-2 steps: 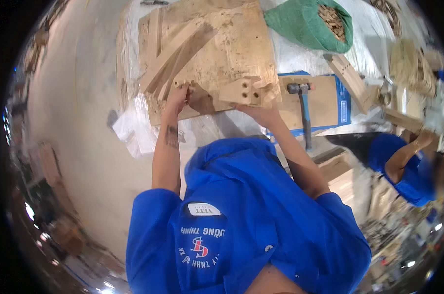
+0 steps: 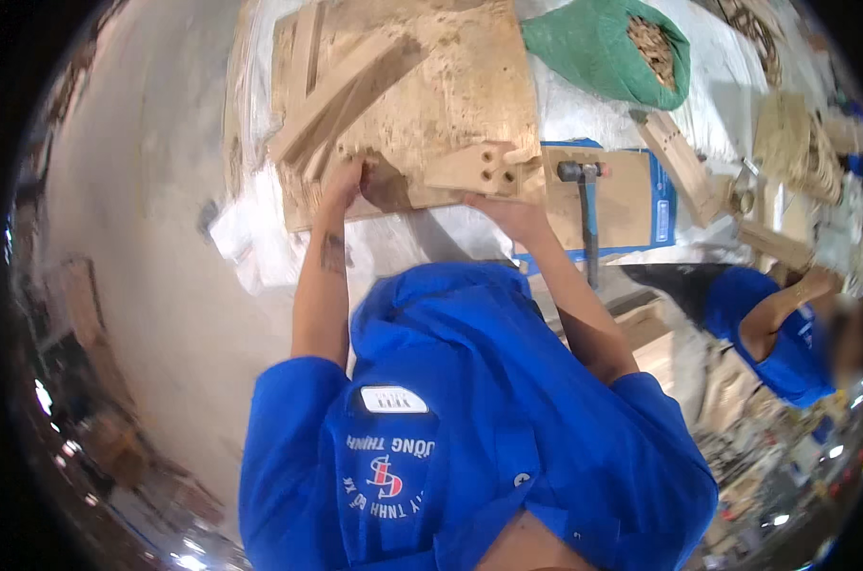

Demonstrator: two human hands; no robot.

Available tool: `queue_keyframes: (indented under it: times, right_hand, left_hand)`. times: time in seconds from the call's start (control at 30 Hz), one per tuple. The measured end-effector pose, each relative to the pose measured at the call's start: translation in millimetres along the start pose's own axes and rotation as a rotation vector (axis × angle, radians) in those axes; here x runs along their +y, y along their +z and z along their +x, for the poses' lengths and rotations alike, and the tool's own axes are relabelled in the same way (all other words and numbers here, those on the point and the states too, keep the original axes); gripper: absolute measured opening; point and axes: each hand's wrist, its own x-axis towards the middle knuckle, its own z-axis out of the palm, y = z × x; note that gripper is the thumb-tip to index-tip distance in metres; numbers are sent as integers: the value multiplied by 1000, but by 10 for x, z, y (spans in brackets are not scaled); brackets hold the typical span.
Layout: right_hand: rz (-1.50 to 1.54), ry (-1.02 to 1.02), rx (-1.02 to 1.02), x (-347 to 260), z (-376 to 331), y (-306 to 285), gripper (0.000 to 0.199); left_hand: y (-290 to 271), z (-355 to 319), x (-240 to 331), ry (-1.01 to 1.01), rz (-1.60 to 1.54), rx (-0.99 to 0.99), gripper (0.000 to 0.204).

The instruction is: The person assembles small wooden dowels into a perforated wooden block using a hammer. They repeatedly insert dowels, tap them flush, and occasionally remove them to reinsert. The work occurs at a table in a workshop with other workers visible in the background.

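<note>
A pale wooden block [image 2: 460,169] with several round holes in its right end lies at the near edge of a plywood board [image 2: 450,86]. My right hand [image 2: 515,219] is closed around the block's near right side, its thumb along the near edge. My left hand [image 2: 351,181] is closed at the board's near left part, apart from the block. What its fingers hold, if anything, is hidden. Beyond the left hand, long wooden strips [image 2: 341,95] lie slanted across the board.
Right of the board, a blue-handled mallet [image 2: 590,214] rests on flat cardboard [image 2: 626,200]. A green sack [image 2: 584,52] of small wooden dowels sits at the far right. A drilled wooden piece [image 2: 679,162] lies beyond the mallet. Another person in blue [image 2: 774,333] works at right.
My left hand has shifted slightly, and the pale bits at its fingertips no longer show. The block has turned and shifted a little within my right hand's grasp.
</note>
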Motion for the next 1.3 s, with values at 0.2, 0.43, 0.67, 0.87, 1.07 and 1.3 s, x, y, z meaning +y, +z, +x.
queue_keyframes:
  times: [0.2, 0.43, 0.67, 0.87, 1.07, 1.3]
  right_hand:
    - [-242, 236, -16, -334, 23, 66, 33]
    - [-53, 115, 59, -309, 123, 412, 61]
    - [-349, -107, 138, -75, 275, 435, 68]
    - [-530, -155, 61, -470, 322, 480, 66]
    - [-472, -203, 71, -488, 264, 451, 62]
    - [-493, -275, 99, -413, 243, 489, 64]
  left_hand:
    - [16, 61, -104, 206, 114, 197, 37]
    - [-59, -334, 39, 311, -95, 308, 34]
    - [523, -1422, 1082, 685, -250, 6, 33]
    - [751, -2179, 1644, 918, 141, -71, 22]
    - [1044, -2403, 1664, 939, 529, 307, 20]
    - [1132, -2487, 1794, 1019, 979, 280, 15]
